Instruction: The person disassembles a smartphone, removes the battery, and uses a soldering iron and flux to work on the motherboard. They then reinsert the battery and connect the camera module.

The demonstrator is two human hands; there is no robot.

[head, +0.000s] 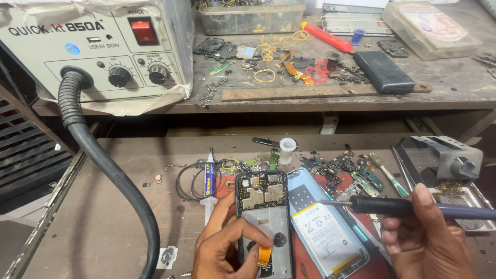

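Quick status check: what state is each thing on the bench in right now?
Opened phone: back off, board exposed, steadied by left hand.
Orange flex cable: pinned under a left fingertip.
Soldering iron: gripped in right hand, tip over the second phone.
Second phone: open, battery showing.
Hot air station: power switch lit.

A grey hot-air rework station [98, 49] with a red power switch [143, 31] and two black knobs sits on the upper shelf at left, its black corrugated hose [103, 165] curving down across the lower bench. Also on the shelf: a clear plastic parts box [251, 16], yellow rubber bands [265, 75], a red-handled tool [326, 37] and a dark phone [383, 71]. A flux syringe [209, 178] and loose circuit boards [351, 170] lie on the lower bench.
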